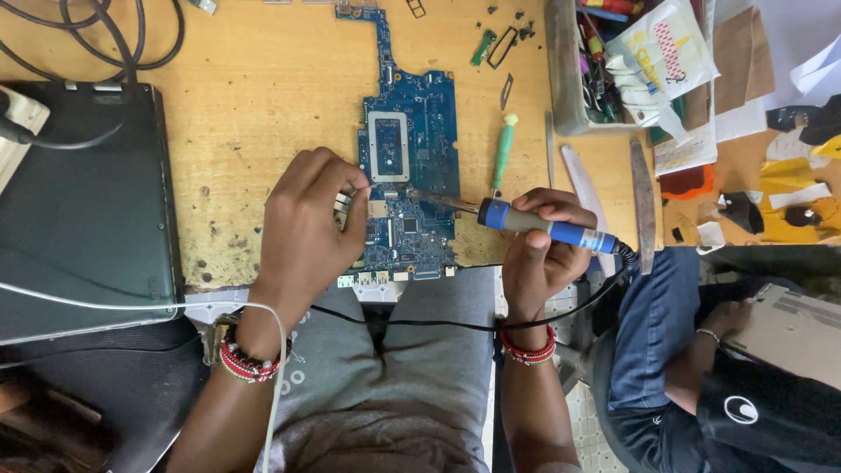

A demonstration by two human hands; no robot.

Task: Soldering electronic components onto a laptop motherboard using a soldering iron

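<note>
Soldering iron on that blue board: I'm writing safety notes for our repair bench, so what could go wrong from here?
The left hand pinches something at the circuit board right beside the soldering iron tip; a slip by the right hand could burn the fingers. The iron's black cord crosses the lap and might snag, jerking the tip. The board overhangs the wooden table edge, so pressure could tip it.
</note>
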